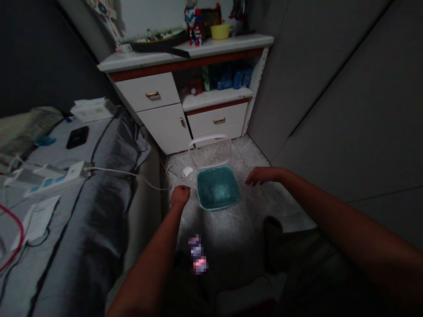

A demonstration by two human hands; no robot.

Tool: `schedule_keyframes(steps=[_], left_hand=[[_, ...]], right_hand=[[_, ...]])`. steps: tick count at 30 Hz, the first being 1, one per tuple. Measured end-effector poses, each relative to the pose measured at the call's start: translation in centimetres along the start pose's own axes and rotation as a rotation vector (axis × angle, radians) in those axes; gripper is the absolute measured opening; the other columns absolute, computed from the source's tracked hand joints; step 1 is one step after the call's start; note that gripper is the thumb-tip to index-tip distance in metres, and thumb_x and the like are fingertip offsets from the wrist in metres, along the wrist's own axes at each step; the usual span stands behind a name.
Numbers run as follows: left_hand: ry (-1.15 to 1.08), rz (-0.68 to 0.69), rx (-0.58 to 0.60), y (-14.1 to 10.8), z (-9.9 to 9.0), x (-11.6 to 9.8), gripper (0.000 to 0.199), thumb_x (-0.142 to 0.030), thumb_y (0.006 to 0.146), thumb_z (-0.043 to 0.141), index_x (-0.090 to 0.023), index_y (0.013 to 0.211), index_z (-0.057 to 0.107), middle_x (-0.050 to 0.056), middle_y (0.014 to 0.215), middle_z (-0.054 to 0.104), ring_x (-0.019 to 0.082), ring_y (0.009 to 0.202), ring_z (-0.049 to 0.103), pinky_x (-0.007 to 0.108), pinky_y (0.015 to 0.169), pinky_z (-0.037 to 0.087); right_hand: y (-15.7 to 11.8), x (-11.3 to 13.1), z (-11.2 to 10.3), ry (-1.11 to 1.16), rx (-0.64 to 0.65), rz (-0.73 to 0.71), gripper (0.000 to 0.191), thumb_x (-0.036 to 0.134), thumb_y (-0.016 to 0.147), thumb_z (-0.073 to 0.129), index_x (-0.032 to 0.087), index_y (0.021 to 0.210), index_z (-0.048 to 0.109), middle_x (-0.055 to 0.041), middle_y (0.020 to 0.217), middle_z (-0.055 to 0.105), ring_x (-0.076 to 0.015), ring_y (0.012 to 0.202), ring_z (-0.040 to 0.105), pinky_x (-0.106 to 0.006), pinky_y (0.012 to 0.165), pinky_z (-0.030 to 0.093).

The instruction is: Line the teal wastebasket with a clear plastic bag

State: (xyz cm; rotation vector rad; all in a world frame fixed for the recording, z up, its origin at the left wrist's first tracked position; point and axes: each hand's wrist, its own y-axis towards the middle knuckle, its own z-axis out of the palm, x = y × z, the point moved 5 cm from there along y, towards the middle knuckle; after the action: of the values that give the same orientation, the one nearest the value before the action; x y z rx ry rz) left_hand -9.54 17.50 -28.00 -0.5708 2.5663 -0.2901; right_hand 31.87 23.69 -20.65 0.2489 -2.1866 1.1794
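A teal plastic basin [218, 205] with rounded corners stands on the floor between my hands. My left hand [180, 195] is closed like a fist just left of its rim, apart from it; whatever is inside the fingers, if anything, is hidden. To the right of the basin hovers my right hand [262, 175], fingers loosely extended toward it and holding nothing that I can see. Behind the basin's far rim rises a thin white loop or frame [211, 138]; whether it is joined to the basin I cannot tell.
A white cabinet [165, 127] stands ahead, with toys and a yellow bowl [220, 31] on top. On the left, a grey-covered bed [99, 211] carries a power strip [61, 179] and a phone [77, 137]. A cable [132, 174] hangs to the floor. Grey panels [346, 97] rise at right.
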Motion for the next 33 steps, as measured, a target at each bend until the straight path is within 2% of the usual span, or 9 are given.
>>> schedule_keyframes(steps=[4,9,13,18,23,28,31,33], left_hand=[[-0.193,0.033,-0.099,-2.4,-3.1,-1.8,0.038,-0.036,0.092,0.053,-0.02,0.108,0.084,0.011,0.111,0.084,0.028,0.109,0.076,0.032,0.086,0.054],[-0.348,0.184,-0.162,-4.7,-6.4,-3.5,0.035,-0.033,0.09,0.051,-0.017,0.092,0.083,0.008,0.098,0.084,0.025,0.1,0.076,0.031,0.085,0.055],[-0.455,0.283,-0.213,-5.8,-9.0,-4.5,0.03,-0.03,0.085,0.051,-0.019,0.084,0.079,0.006,0.093,0.082,0.023,0.096,0.074,0.031,0.09,0.055],[-0.619,0.362,-0.224,-8.2,-12.8,-5.4,0.021,-0.029,0.08,0.058,-0.019,0.08,0.075,0.006,0.091,0.08,0.022,0.093,0.073,0.033,0.093,0.055],[-0.715,0.455,-0.221,-11.7,-17.1,-5.8,0.02,-0.035,0.074,0.066,-0.018,0.079,0.076,0.006,0.088,0.08,0.023,0.09,0.071,0.035,0.092,0.055],[-0.751,0.5,-0.212,-15.8,-21.5,-6.1,0.029,-0.04,0.071,0.074,-0.019,0.088,0.082,0.008,0.097,0.083,0.026,0.099,0.073,0.04,0.1,0.055],[-0.778,0.517,-0.196,-18.8,-24.0,-6.6,0.034,-0.041,0.069,0.08,-0.02,0.095,0.084,0.009,0.103,0.083,0.028,0.105,0.074,0.042,0.102,0.057],[-0.795,0.536,-0.193,-20.9,-25.6,-7.1,0.037,-0.041,0.069,0.083,-0.021,0.099,0.085,0.009,0.106,0.083,0.029,0.106,0.075,0.043,0.101,0.059]], right_hand=[[-2.0,2.5,-0.2,0.104,-0.056,-0.084,0.04,0.029,0.076,0.072,0.022,0.114,0.085,-0.0117,0.131,0.077,-0.0258,0.117,0.073,-0.028,0.084,0.056],[-3.3,3.8,0.1,0.191,-0.152,-0.111,0.037,0.028,0.081,0.076,0.022,0.116,0.084,-0.0108,0.129,0.078,-0.0239,0.115,0.073,-0.026,0.084,0.057],[-4.9,4.9,-1.0,0.259,-0.254,-0.164,0.037,0.025,0.089,0.069,0.019,0.122,0.082,-0.0129,0.13,0.077,-0.0222,0.111,0.073,-0.025,0.082,0.058],[-8.3,6.7,-2.7,0.297,-0.354,-0.236,0.035,0.02,0.088,0.07,0.02,0.12,0.083,-0.0118,0.132,0.077,-0.0211,0.109,0.073,-0.027,0.085,0.059],[-12.7,8.2,-3.5,0.277,-0.448,-0.359,0.035,0.027,0.081,0.083,0.021,0.115,0.085,-0.0094,0.117,0.082,-0.0217,0.103,0.074,-0.033,0.092,0.06],[-17.7,9.0,-4.4,0.295,-0.699,-0.457,0.036,0.034,0.07,0.093,0.02,0.103,0.086,-0.0074,0.102,0.083,-0.022,0.098,0.075,-0.035,0.094,0.061],[-20.6,9.5,-5.0,0.345,-0.857,-0.552,0.036,0.037,0.067,0.096,0.021,0.096,0.083,-0.0069,0.095,0.081,-0.0219,0.095,0.076,-0.035,0.089,0.064],[-22.3,10.0,-5.1,0.365,-0.914,-0.613,0.035,0.037,0.068,0.097,0.021,0.095,0.08,-0.0063,0.09,0.079,-0.0211,0.091,0.076,-0.035,0.085,0.065]])
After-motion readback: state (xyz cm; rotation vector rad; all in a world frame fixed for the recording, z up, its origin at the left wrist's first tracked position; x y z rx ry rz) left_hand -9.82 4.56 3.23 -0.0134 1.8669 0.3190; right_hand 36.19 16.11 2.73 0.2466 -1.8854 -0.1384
